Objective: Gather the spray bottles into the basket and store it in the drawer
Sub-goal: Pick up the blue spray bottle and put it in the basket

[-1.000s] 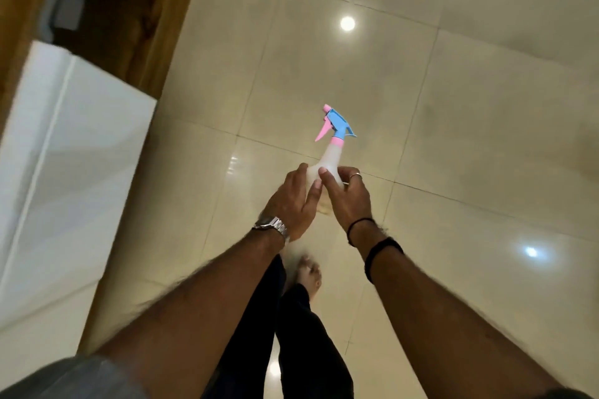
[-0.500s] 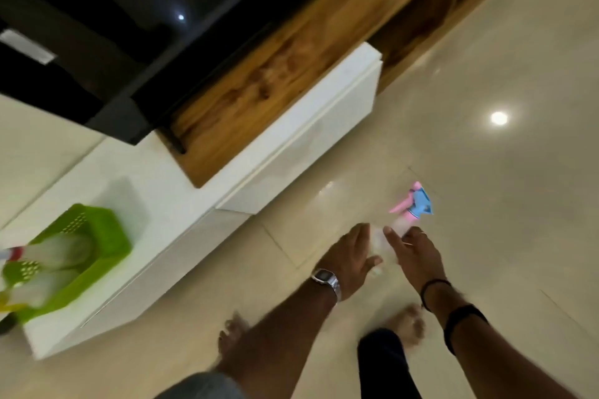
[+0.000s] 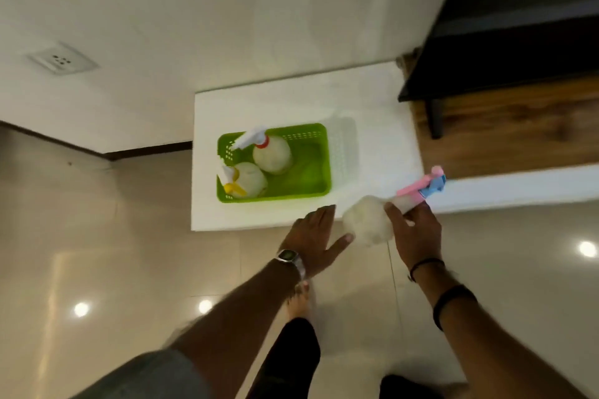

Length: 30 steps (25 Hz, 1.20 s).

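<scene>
A green perforated basket (image 3: 319, 152) stands on the white cabinet top (image 3: 379, 126). Two translucent spray bottles lie in its left part: one with a white and red head (image 3: 270, 154), one with a yellow head (image 3: 248, 183). My right hand (image 3: 413, 230) grips the neck of a third bottle (image 3: 368, 223) with a pink and blue trigger head, held tilted just off the cabinet's front edge, right of the basket. My left hand (image 3: 314, 238) is spread open beside the bottle's base, thumb close to it; I cannot tell if it touches.
The cabinet's front edge (image 3: 259, 227) runs right in front of my hands. A wooden shelf (image 3: 505, 126) and a dark panel (image 3: 518, 16) sit at the upper right. A wall socket (image 3: 61, 58) is at the left. Glossy floor tiles (image 3: 113, 269) lie below, with my leg and foot in view.
I have turned and come up to the cabinet, so the basket is now straight ahead. My left hand has let go of the bottle and opened; my right hand carried it toward the basket.
</scene>
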Tool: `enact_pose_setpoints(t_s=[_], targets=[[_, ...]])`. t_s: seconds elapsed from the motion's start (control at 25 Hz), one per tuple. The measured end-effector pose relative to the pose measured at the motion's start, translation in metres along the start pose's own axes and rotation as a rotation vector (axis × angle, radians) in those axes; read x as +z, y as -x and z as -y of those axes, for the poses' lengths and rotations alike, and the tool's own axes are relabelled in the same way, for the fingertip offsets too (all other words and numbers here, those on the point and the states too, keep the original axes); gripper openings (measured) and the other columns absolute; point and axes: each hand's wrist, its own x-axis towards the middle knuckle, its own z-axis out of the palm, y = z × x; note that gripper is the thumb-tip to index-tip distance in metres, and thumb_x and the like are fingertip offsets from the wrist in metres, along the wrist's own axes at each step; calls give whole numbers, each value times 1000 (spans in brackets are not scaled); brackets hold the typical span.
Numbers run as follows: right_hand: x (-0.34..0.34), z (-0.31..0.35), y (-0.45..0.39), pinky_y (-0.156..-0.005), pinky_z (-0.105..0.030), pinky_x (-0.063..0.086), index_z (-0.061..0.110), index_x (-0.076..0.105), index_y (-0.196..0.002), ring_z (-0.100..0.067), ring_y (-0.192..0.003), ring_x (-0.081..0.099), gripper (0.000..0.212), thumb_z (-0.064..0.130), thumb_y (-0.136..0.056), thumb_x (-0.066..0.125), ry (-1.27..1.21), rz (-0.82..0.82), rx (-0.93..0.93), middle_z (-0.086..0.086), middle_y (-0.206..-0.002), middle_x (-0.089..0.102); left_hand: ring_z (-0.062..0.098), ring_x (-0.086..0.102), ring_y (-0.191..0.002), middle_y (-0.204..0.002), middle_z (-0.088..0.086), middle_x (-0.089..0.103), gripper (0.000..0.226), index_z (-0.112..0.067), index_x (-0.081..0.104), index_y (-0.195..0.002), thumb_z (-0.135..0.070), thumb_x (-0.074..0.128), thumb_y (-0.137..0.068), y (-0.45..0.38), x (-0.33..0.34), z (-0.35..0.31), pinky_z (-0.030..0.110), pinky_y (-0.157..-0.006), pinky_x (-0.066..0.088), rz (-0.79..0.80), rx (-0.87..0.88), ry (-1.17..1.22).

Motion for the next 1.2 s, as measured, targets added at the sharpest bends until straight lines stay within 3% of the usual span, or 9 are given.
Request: enact_pose_setpoints(t_s=[0.08,0.16,0.24,0.32,0.52,0.72,0.96,1.08,1.2], targets=[[35,56,-19,-63,-4,44,16,66,-104,-10,-84,65,28,35,-84,74,29,30,-138,6,-89,70,27,54,-130,-143,9,56,63,-14,45,-147,-56,31,-102,3,-27,46,40,-107,43,-42,-113,104],[59,103,-33,-62,-6,45,16,64,-101,2,-74,63,36,45,-79,69,55,40,-258,13,-84,68,27,65,-110,-115,5,71,52,-19,66,-116,-54,30,-103,4,-39,73,37,-93,49,-89,-220,237],[85,132,-41,-63,-11,47,26,60,-101,7,-68,62,36,53,-78,65,99,79,-334,23,-83,63,29,67,-99,-99,4,74,54,-19,65,-90,-56,27,-103,3,-40,91,37,-86,50,-108,-321,386],[107,139,-42,-65,-19,48,31,58,-104,0,-67,61,33,52,-80,67,170,112,-378,23,-86,63,27,71,-95,-94,2,78,59,-16,69,-90,-58,29,-102,-1,-34,98,38,-88,53,-117,-434,599],[134,100,-36,-74,-35,52,18,63,-107,-23,-88,64,38,44,-82,73,374,177,-378,0,-93,68,16,73,-66,-82,3,80,55,-10,75,-89,-52,42,-102,-15,-9,92,30,-77,57,-230,-638,1104],[139,68,-35,-82,-40,55,18,66,-119,-27,-100,65,39,35,-85,74,448,270,-451,-6,-111,69,16,73,-66,-83,5,80,58,-8,72,-89,-54,38,-102,-19,2,90,22,-57,44,-238,-640,1157],[154,63,-32,-83,-41,56,12,66,-116,-29,-102,63,38,31,-85,75,494,221,-531,-8,-111,67,13,74,-65,-81,2,79,64,-12,71,-88,-66,38,-96,-17,5,107,24,-65,50,-128,-591,1092],[151,57,-26,-96,-30,46,15,60,-125,-24,-116,54,50,36,-82,73,474,213,-518,-6,-127,62,16,74,-79,-86,-4,77,70,-17,67,-89,-78,32,-89,-1,12,127,32,-75,53,25,-508,863],[139,43,-13,-107,-40,38,9,41,-145,-27,-137,40,73,32,-82,71,547,92,-560,-13,-148,47,29,66,-92,-84,-2,65,61,-22,58,-81,-72,26,-94,29,31,170,35,-75,45,161,-542,567]])
